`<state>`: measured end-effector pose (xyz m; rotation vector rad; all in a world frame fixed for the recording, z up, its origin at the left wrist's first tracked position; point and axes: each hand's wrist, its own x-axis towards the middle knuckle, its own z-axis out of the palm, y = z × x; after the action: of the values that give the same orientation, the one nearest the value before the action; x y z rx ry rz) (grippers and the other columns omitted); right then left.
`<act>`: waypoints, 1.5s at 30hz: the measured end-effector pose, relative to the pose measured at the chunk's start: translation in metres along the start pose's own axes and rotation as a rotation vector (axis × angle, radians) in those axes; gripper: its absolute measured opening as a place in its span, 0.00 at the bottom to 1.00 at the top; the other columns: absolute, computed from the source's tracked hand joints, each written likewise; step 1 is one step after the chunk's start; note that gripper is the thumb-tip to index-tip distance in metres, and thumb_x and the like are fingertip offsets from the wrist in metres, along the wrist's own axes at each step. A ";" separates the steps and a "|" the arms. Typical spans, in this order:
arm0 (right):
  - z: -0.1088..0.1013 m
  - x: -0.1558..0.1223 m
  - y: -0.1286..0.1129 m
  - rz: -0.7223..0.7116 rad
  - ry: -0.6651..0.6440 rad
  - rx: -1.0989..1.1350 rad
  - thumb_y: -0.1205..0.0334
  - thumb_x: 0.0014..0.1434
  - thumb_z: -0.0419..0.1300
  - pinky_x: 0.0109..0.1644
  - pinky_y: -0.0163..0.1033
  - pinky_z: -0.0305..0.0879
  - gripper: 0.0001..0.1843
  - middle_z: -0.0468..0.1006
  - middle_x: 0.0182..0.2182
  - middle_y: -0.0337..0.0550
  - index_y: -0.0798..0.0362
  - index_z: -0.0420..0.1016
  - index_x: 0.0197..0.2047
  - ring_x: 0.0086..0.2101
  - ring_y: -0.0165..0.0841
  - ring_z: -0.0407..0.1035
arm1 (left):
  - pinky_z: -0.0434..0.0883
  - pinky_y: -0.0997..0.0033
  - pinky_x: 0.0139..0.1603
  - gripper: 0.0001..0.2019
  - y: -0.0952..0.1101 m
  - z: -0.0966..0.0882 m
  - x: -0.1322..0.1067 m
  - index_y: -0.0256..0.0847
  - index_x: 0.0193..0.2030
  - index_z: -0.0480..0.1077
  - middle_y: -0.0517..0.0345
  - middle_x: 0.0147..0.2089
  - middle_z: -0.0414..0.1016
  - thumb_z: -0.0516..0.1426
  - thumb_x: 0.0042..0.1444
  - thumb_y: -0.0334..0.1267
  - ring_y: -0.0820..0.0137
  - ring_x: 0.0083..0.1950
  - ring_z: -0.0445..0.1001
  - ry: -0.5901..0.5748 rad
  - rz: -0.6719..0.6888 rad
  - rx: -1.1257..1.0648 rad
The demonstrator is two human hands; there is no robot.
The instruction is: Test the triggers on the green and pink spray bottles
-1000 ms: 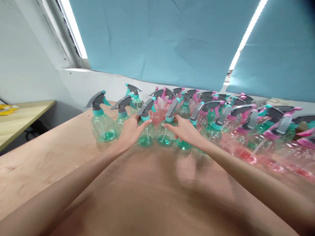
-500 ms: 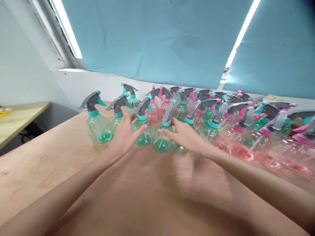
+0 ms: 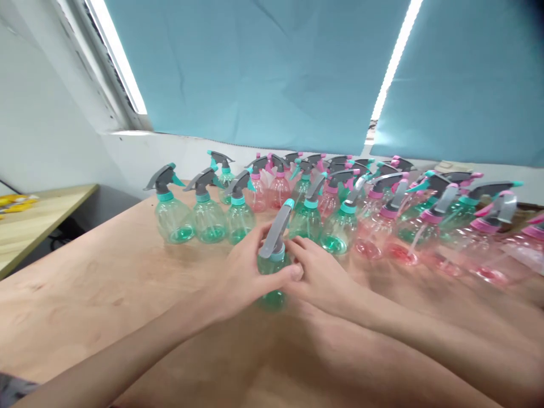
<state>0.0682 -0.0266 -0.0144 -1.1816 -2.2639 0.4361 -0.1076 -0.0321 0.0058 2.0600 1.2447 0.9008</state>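
Observation:
A clear green spray bottle [image 3: 272, 299] with a grey trigger head stands upright in front of the row, its nozzle pointing away from me. My left hand [image 3: 244, 269] wraps round its left side, with the thumb across the front of the bottle. From the right, my right hand [image 3: 318, 272] closes on the same bottle, its fingers bent at the neck and partly hidden. Just behind are more green spray bottles, one left of the held bottle [image 3: 240, 220] and one behind it to the right [image 3: 306, 218].
Several green and pink spray bottles [image 3: 403, 246] fill the back and right of the wooden table [image 3: 106, 283]. A wall and blue blinds [image 3: 255, 73] rise behind them. At the far left is another table [image 3: 51, 218] with yellow items [image 3: 17, 203] on it.
Both hands have closed round one green spray bottle and brought it out of the front row toward me. The view has shifted slightly to the right.

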 end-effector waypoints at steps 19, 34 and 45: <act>-0.027 -0.095 0.100 -0.190 -0.098 0.054 0.34 0.59 0.55 0.66 0.60 0.49 0.46 0.62 0.64 0.60 0.56 0.50 0.69 0.64 0.50 0.55 | 0.71 0.70 0.34 0.12 0.054 0.090 0.026 0.42 0.49 0.68 0.57 0.39 0.74 0.56 0.59 0.39 0.69 0.34 0.72 -0.014 0.143 -0.230; -0.035 -0.126 0.159 0.014 -0.234 -0.055 0.34 0.55 0.59 0.68 0.61 0.43 0.48 0.49 0.69 0.53 0.50 0.52 0.71 0.68 0.50 0.43 | 0.61 0.69 0.29 0.06 0.058 0.098 0.044 0.42 0.41 0.67 0.61 0.30 0.67 0.52 0.57 0.34 0.71 0.27 0.63 -0.032 0.191 -0.179; -0.040 -0.129 0.156 0.061 -0.239 -0.057 0.36 0.56 0.60 0.69 0.59 0.43 0.46 0.52 0.69 0.49 0.48 0.53 0.70 0.67 0.48 0.44 | 0.62 0.72 0.27 0.04 0.053 0.087 0.055 0.41 0.31 0.66 0.63 0.28 0.66 0.52 0.50 0.32 0.73 0.26 0.64 -0.054 0.216 -0.178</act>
<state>0.2536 -0.0437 -0.1027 -1.2894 -2.4618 0.5667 0.0071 -0.0151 0.0058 2.0867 0.8909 1.0068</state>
